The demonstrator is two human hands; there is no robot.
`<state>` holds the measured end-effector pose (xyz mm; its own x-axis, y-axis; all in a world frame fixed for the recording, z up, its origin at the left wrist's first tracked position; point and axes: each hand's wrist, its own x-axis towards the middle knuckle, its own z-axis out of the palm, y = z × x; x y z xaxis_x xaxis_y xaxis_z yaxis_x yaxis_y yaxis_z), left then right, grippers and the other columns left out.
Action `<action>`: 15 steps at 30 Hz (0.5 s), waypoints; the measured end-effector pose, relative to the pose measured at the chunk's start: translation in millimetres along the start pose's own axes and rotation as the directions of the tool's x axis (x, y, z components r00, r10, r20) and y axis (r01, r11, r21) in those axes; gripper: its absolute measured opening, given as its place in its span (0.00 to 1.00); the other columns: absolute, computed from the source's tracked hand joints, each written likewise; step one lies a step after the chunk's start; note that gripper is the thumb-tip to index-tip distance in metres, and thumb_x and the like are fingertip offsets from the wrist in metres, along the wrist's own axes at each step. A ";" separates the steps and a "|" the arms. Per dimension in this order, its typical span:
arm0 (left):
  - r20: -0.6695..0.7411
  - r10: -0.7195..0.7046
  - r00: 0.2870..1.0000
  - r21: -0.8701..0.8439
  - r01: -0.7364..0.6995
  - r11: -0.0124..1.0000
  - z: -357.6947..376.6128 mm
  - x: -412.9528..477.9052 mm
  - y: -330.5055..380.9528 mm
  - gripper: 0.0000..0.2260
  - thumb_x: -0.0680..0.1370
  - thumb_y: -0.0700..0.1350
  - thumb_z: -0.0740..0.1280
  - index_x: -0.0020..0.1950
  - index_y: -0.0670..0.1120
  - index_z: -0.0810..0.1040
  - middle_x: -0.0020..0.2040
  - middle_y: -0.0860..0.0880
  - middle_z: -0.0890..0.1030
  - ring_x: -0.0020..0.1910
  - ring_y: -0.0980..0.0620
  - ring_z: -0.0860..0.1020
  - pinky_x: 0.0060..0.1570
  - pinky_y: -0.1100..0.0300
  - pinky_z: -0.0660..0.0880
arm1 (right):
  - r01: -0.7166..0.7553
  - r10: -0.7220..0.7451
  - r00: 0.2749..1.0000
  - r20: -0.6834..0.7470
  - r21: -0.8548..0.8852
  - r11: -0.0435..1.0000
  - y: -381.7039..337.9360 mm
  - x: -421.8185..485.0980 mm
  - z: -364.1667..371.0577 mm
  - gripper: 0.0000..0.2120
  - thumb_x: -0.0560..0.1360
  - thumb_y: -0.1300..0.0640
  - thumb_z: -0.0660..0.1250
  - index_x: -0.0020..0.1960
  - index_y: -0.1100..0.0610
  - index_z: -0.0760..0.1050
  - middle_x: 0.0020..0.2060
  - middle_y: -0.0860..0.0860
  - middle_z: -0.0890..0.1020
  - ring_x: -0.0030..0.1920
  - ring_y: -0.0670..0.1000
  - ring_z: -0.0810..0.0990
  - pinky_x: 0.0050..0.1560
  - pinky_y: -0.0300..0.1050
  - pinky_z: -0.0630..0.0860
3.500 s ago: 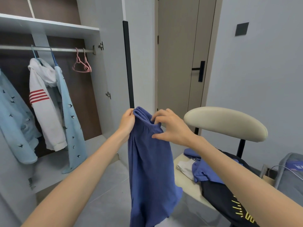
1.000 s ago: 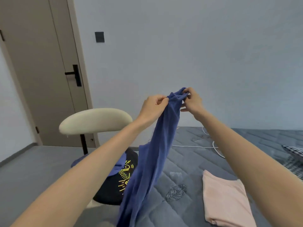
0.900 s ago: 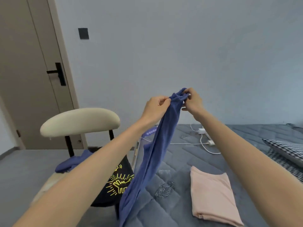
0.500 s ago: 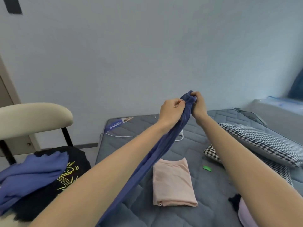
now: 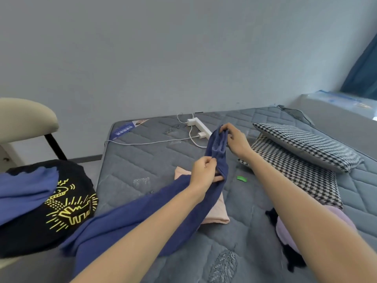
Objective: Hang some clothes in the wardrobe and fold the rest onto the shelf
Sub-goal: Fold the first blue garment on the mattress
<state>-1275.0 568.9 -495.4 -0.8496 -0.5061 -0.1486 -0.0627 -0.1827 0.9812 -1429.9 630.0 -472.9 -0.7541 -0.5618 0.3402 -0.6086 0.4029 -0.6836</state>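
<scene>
Your blue garment covers part of the folded pink cloth, and the chair is cut off at the left. Two checked pillows are stacked on the mattress. Your right hand pinches the garment's top end and your left hand grips it just below. The rest drapes under your left forearm.

Both bare arms are reaching forward. The left hand is pinching the blue garment, and the right hand is gripping its top end farther out.

Grey quilted mattress, two houndstooth pillows (stacked), white power strip, beige chair
</scene>
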 end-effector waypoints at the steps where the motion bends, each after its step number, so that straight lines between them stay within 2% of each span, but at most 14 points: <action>1: 0.005 -0.050 0.999 -0.022 0.050 0.999 -2.7 -2.2 -10.2 0.06 0.82 0.40 0.58 0.51 0.40 0.73 0.46 0.42 0.79 0.44 0.50 0.80 0.39 0.60 0.81 | 0.016 -0.014 0.999 0.040 -0.046 0.999 1.3 -3.2 5.3 0.13 0.76 0.68 0.54 0.52 0.56 0.73 0.48 0.56 0.80 0.44 0.55 0.76 0.46 0.50 0.73; 4: 0.029 -0.187 0.982 -0.122 0.189 0.974 -12.1 -11.6 -36.8 0.05 0.82 0.38 0.57 0.49 0.40 0.71 0.45 0.43 0.77 0.42 0.52 0.78 0.35 0.63 0.79 | 0.099 -0.064 0.977 0.203 -0.167 0.981 3.0 -13.8 26.6 0.11 0.77 0.65 0.55 0.52 0.54 0.73 0.48 0.53 0.80 0.48 0.57 0.77 0.49 0.54 0.73; 8: 0.068 -0.304 0.950 -0.194 0.311 0.930 -28.6 -23.6 -75.0 0.08 0.82 0.37 0.56 0.45 0.41 0.71 0.50 0.44 0.77 0.47 0.49 0.79 0.47 0.58 0.79 | 0.232 -0.105 0.922 0.373 -0.313 0.921 3.7 -29.1 71.2 0.11 0.78 0.63 0.53 0.52 0.51 0.71 0.51 0.50 0.78 0.48 0.56 0.74 0.41 0.51 0.71; 12: 0.042 -0.402 0.915 -0.139 0.403 0.904 -60.1 -32.4 -112.8 0.06 0.82 0.38 0.56 0.46 0.42 0.69 0.58 0.44 0.76 0.54 0.45 0.79 0.51 0.58 0.78 | 0.313 -0.082 0.888 0.452 -0.467 0.827 0.6 -53.0 122.4 0.15 0.76 0.61 0.49 0.46 0.41 0.65 0.43 0.42 0.73 0.40 0.52 0.73 0.39 0.50 0.67; 14: 0.020 -0.448 0.894 -0.081 0.448 0.890 -80.2 -35.4 -129.0 0.03 0.82 0.39 0.56 0.50 0.41 0.68 0.61 0.44 0.76 0.54 0.46 0.79 0.50 0.59 0.77 | 0.403 -0.139 0.857 0.497 -0.477 0.781 0.4 -63.2 144.9 0.14 0.76 0.63 0.52 0.48 0.44 0.67 0.42 0.43 0.73 0.38 0.51 0.70 0.33 0.42 0.59; 15: 0.014 -0.475 0.880 -0.048 0.475 0.879 -91.1 -36.9 -136.8 0.03 0.82 0.39 0.56 0.51 0.41 0.68 0.61 0.44 0.76 0.55 0.46 0.79 0.51 0.59 0.77 | 0.438 -0.148 0.823 0.549 -0.444 0.782 0.2 -67.0 158.0 0.13 0.76 0.64 0.54 0.51 0.47 0.70 0.44 0.47 0.74 0.41 0.52 0.71 0.32 0.42 0.59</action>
<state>-1187.3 535.8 -635.4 -0.7248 -0.3470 -0.5953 -0.4335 -0.4419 0.7854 -1340.5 553.5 -597.8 -0.3944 -0.9186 0.0268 -0.9155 0.3901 -0.0987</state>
